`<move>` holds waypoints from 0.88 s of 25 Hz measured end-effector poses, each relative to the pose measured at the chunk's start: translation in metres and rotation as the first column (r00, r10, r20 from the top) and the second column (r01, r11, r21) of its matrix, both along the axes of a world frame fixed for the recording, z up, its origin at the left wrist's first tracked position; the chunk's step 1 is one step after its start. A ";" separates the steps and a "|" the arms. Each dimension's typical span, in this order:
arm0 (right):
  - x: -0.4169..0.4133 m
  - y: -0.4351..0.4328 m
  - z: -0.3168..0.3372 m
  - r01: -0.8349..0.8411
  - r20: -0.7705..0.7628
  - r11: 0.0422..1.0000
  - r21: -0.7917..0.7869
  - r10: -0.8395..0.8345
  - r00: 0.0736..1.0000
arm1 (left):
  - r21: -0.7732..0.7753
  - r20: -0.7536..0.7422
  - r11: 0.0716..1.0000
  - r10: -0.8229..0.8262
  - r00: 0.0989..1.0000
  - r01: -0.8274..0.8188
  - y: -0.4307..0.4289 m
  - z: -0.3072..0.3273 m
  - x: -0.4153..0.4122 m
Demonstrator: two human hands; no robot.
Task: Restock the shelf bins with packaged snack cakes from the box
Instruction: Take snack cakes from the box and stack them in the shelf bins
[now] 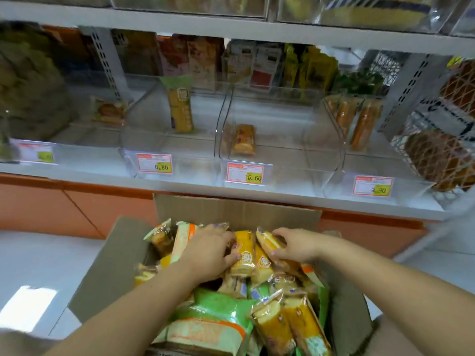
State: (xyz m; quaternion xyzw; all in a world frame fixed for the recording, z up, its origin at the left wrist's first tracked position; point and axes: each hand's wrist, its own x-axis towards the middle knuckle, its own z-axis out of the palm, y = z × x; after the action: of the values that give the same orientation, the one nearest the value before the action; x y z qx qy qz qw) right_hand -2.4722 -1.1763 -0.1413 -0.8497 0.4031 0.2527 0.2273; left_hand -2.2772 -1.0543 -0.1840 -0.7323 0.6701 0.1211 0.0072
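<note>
An open cardboard box (231, 209) at the bottom centre holds several wrapped snack cakes, yellow-orange ones and green-and-white ones (213, 319). My left hand (208, 253) lies on the pile, its fingers closing round a yellow cake pack (243, 255). My right hand (295, 244) grips another yellow cake pack (267, 240) at the box's far side. Above the box, clear shelf bins stand in a row: one (144, 147) holds a single upright yellow-green pack (180, 106), and the middle bin (321, 160) holds a small orange pack (244, 140).
Price tags (245, 173) hang on the bin fronts. A bin at the right holds upright orange packs (357, 119); netted bread (437, 160) sits at the far right. An orange base panel (77, 206) runs under the white shelf edge (190, 185). The floor lies to the left.
</note>
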 end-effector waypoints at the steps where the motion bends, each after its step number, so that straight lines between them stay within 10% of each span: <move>1: 0.004 0.000 -0.002 0.024 -0.006 1.000 0.021 -0.024 1.000 | 0.015 0.029 1.000 -0.004 1.000 0.003 0.002 0.001 -0.001; 8: 0.014 -0.003 -0.010 0.303 0.116 0.940 0.157 -0.323 0.939 | 0.090 -0.087 0.991 0.108 0.990 -0.101 -0.001 0.005 -0.019; 16: 0.001 0.005 -0.026 0.541 0.138 0.396 0.742 -0.880 0.455 | 0.138 -0.543 0.942 0.331 0.772 -0.307 -0.006 0.010 -0.027; 22: -0.006 0.009 -0.019 0.422 0.059 0.292 0.858 -0.873 0.484 | 0.440 -0.772 0.795 0.572 0.277 -0.417 -0.008 0.010 -0.031</move>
State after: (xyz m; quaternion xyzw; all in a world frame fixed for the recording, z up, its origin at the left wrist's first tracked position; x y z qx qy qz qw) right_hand -2.4783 -1.1672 -0.1603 -0.4449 0.5023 0.0280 0.7409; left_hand -2.3080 -1.0625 -0.1745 -0.7278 0.2999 0.5262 -0.3216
